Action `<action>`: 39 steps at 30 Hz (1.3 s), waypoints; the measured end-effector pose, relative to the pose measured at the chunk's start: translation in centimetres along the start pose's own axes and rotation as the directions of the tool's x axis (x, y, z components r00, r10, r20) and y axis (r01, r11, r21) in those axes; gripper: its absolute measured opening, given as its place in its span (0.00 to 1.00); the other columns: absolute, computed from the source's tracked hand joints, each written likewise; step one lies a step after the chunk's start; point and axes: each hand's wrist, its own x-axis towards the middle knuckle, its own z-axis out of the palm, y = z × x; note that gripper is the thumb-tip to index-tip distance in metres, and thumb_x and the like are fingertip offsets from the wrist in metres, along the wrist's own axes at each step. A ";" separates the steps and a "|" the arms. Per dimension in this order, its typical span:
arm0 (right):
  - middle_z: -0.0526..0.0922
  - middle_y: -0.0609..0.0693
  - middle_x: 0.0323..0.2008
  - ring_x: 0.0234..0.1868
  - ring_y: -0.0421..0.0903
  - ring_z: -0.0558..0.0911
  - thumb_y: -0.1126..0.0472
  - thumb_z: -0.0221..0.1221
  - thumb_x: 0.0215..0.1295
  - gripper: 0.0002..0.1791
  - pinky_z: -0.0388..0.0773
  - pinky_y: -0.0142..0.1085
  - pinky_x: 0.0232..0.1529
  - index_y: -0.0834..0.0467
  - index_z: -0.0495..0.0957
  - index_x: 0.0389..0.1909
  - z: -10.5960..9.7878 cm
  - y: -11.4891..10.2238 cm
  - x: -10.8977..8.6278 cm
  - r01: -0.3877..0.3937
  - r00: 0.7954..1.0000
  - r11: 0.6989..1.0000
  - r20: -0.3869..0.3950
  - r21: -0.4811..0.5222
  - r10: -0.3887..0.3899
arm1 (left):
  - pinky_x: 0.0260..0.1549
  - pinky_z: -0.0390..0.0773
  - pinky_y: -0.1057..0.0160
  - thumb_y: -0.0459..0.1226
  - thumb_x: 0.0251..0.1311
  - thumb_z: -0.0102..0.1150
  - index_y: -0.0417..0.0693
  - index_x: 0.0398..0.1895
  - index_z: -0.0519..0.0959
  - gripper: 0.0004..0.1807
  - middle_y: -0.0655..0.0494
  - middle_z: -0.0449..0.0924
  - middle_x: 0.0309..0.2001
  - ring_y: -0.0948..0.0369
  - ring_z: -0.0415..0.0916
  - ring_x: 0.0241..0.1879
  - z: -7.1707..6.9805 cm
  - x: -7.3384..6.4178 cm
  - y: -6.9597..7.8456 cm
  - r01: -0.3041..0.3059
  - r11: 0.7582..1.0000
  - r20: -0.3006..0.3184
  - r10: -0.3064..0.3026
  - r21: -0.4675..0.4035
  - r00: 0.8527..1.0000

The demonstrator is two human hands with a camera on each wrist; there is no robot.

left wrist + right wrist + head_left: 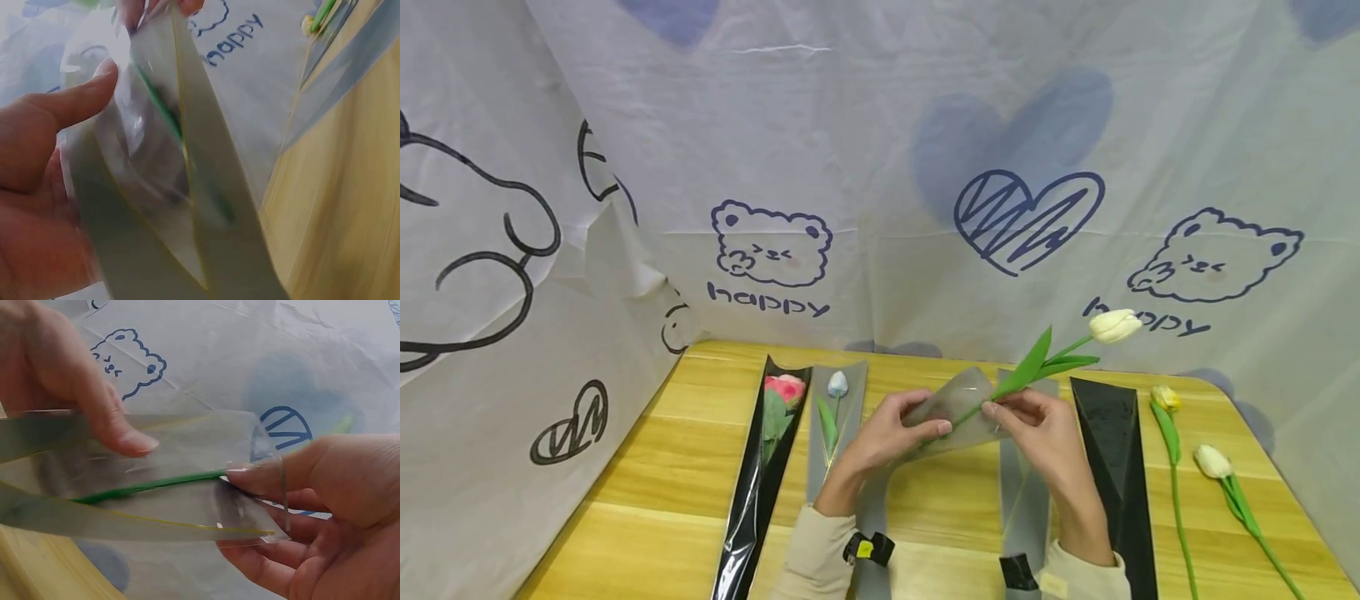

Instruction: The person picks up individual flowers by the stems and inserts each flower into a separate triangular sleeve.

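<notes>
A grey flower sleeve (958,398), partly see-through with thin gold lines, is held up over the table. My left hand (891,433) grips its left side, thumb lying across the front face in the right wrist view. At the sleeve's mouth, my right hand (1037,425) pinches the green stem (156,484) of a white tulip (1115,326) between thumb and fingers. The lower stem runs inside the sleeve, seen through the clear front in both wrist views. Bloom and leaves (1033,367) stick out beyond the right hand, pointing up and right.
Left on the wooden table (647,467) lie a black sleeve (748,508) with a pink flower (786,387) and a grey sleeve with a blue tulip (838,384). Rightward lie another grey sleeve (1026,500), a black sleeve (1116,467), a yellow tulip (1165,398) and a second white tulip (1213,461).
</notes>
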 end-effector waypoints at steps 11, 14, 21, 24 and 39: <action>0.85 0.53 0.40 0.46 0.38 0.82 0.61 0.71 0.65 0.12 0.77 0.32 0.46 0.66 0.85 0.42 -0.4 -0.1 -0.2 0.035 0.999 0.999 -0.024 0.005 -0.035 | 0.32 0.76 0.67 0.28 0.60 0.71 0.35 0.44 0.84 0.10 0.51 0.82 0.35 0.65 0.74 0.31 0.5 0.3 0.1 -0.041 0.997 -0.028 0.043 0.061 0.999; 0.83 0.54 0.36 0.41 0.42 0.82 0.63 0.72 0.63 0.12 0.77 0.35 0.41 0.66 0.82 0.40 -0.3 0.0 -0.1 0.049 0.999 0.999 0.012 0.007 -0.049 | 0.29 0.77 0.68 0.27 0.60 0.70 0.33 0.41 0.84 0.08 0.49 0.83 0.32 0.64 0.75 0.28 0.7 0.3 0.1 -0.050 0.998 -0.015 0.051 0.046 0.999; 0.82 0.54 0.37 0.40 0.44 0.81 0.61 0.72 0.64 0.16 0.76 0.35 0.41 0.66 0.79 0.44 -0.1 0.0 0.0 0.043 0.998 0.999 0.037 0.014 -0.043 | 0.29 0.75 0.68 0.28 0.61 0.70 0.33 0.40 0.86 0.06 0.51 0.83 0.31 0.65 0.75 0.27 0.6 0.1 0.0 -0.039 0.999 -0.052 0.040 0.014 0.998; 0.84 0.52 0.42 0.44 0.42 0.83 0.59 0.70 0.66 0.18 0.80 0.34 0.43 0.66 0.81 0.49 -0.7 0.0 -0.2 0.048 0.999 0.997 0.002 0.061 -0.048 | 0.30 0.75 0.67 0.28 0.62 0.69 0.33 0.45 0.86 0.09 0.50 0.84 0.34 0.64 0.75 0.30 0.1 0.0 -0.3 -0.023 1.000 -0.085 0.023 -0.002 0.996; 0.86 0.59 0.49 0.41 0.45 0.86 0.76 0.62 0.67 0.13 0.84 0.35 0.43 0.79 0.78 0.50 -2.4 -0.3 -0.6 0.278 0.946 0.766 -0.305 0.580 -0.112 | 0.35 0.75 0.64 0.29 0.61 0.71 0.34 0.45 0.86 0.10 0.48 0.85 0.37 0.61 0.75 0.34 -1.6 -0.3 -0.7 0.022 0.999 -0.047 -0.020 0.035 0.999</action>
